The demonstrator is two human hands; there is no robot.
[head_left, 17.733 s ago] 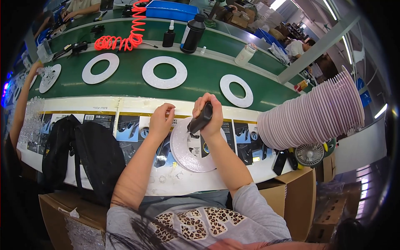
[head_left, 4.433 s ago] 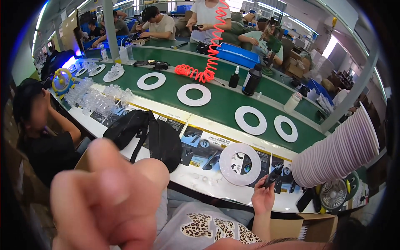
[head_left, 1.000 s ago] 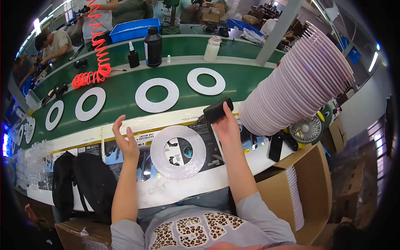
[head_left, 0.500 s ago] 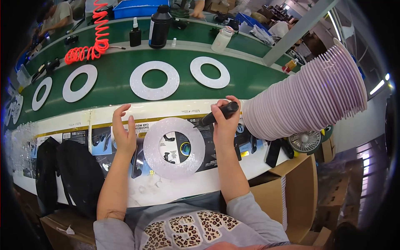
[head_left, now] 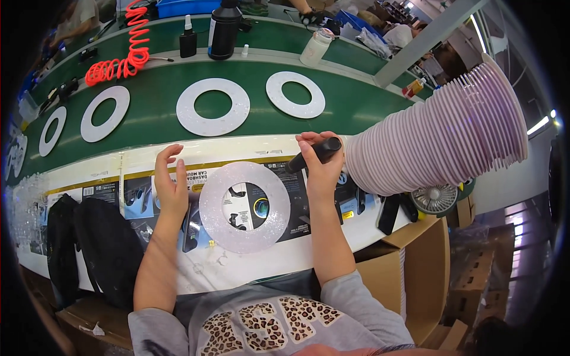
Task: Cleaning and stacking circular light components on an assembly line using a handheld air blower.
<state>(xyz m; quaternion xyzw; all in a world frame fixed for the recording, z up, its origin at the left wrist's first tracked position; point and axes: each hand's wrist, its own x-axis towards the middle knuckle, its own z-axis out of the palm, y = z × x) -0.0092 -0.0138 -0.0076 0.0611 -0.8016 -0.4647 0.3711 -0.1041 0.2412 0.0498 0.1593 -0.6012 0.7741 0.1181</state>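
Note:
A flat white speckled ring point(head_left: 217, 218) lies before me on a sheet printed with product pictures point(head_left: 291, 204), which shows through its round hole. My right hand point(head_left: 320, 169), beyond the ring's right edge, is closed around a thick black cylindrical tool point(head_left: 314, 153). The tool slants down to the left and its lower end stays above the sheet, apart from the ring; its exact kind is unclear. To the ring's left, my left hand point(head_left: 171, 184) is raised with nothing in it, thumb and fingers apart and slightly bent.
Several similar rings point(head_left: 185, 107) lie across the green belt point(head_left: 148, 127). A tall leaning stack of rings point(head_left: 427, 130) stands at right, near a small fan point(head_left: 435, 199). Black bags point(head_left: 107, 243) lie at left. Bottles point(head_left: 224, 32) and a red coiled hose point(head_left: 138, 53) are beyond the belt.
My right hand has drawn the black tool up and away from the ring's upper right edge. My left hand stays raised and open. The whole view has shifted slightly.

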